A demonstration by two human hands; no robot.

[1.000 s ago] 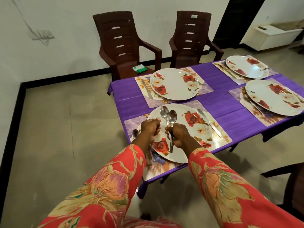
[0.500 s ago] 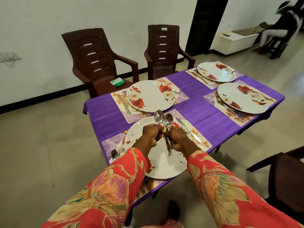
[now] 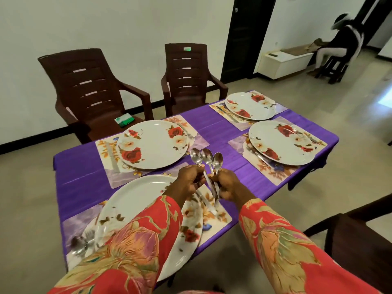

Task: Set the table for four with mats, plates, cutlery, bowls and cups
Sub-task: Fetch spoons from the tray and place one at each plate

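I hold three spoons (image 3: pixel 206 159) upright above the near edge of the desk (image 3: pixel 84 166), their bowls fanned out side by side and their handles bunched between my hands. My left hand (image 3: pixel 189 181) curls around the handles from the left, and my right hand (image 3: pixel 228 183) pinches them from the right, the two hands almost touching. Just below them lies the near left plate (image 3: pixel 135 200) on its mat (image 3: pixel 218 215), partly hidden by my red flowered sleeves (image 3: pixel 135 247). A fork (image 3: pixel 88 237) and another blurred piece of cutlery rest on the mat at the left of that plate. Beyond it sits a second plate (image 3: pixel 154 143) with roses on its own mat. On the right half of the purple cloth two more plates (image 3: pixel 280 143) stand on mats, one nearer and one farther. Two brown chairs (image 3: pixel 89 90) stand at the far side of the desk, and a small green and white box (image 3: pixel 124 119) lies on the left chair's seat. Far right, a person (image 3: pixel 343 39) sits bent over on a stool.
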